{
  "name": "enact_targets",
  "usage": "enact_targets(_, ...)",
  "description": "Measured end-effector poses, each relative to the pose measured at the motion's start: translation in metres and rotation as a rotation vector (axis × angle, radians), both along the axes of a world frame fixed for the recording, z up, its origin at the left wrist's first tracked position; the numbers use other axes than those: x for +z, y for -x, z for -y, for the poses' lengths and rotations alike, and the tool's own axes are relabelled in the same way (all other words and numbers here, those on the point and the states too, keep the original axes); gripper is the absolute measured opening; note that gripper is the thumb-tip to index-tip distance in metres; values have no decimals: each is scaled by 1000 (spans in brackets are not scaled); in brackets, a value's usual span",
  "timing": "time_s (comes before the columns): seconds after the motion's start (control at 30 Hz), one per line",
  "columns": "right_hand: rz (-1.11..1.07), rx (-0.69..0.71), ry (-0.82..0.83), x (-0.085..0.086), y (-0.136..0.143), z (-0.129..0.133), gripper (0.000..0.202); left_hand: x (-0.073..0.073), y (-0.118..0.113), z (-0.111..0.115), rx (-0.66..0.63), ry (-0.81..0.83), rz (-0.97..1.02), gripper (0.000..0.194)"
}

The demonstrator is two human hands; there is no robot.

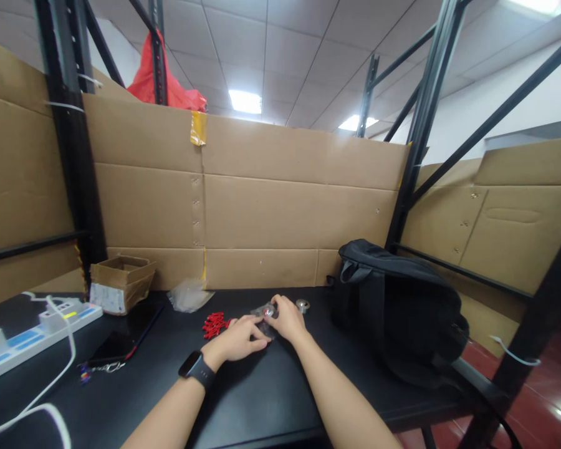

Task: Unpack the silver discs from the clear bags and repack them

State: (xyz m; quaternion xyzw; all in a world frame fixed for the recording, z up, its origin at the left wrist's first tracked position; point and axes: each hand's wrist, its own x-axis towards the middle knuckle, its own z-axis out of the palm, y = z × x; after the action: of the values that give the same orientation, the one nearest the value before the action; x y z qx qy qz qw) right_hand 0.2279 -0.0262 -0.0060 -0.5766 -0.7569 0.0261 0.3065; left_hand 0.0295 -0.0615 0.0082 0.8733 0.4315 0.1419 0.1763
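Two hands are at work: the right hand (pixel 287 317) pinches clear plastic (pixel 260 310), fingers nearly closed; the left hand (pixel 240 338) curves loosely beside it (whether gripping, I cannot tell). Handling the plastic seems underway, calling for steady fingertips. It lies under them, mid-tabletop (pixel 257 399), red pieces (pixel 214 325) toward the left edge.

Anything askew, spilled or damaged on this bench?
No spill visible. The small cardboard box by the phone looks battered, its rim uneven. The clear plastic bag near the cardboard wall is crumpled.
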Motion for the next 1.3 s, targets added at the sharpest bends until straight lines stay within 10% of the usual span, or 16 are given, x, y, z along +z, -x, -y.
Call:
enact_targets(0.13, -36, 10, 40, -2, 4, -6, 36, 4, 4, 1, -23, -21, 12, 23)
enact_targets(0.3, -190, 395, 237, 6, -26, -8, 57, 4, 2, 4, 6, -177, 170, 28)
enact_targets(0.37, -287, 442, 255, 11, -38, -9, 32, 1, -3, 4, 84, -248, 174, 36)
enact_targets(0.8, -216, 461, 40, 6, -38, -15, 5, -5, 5, -10, 215, -313, 207, 7)
enact_targets(1.1, -518, 300, 292, -5, -28, -20, 6, -9, 2, -18, 282, -23, 495, 8)
enact_targets(1.3, -488, 367, 278, -9, -29, -17, 51, -9, -4, -11, 375, -32, 389, 45)
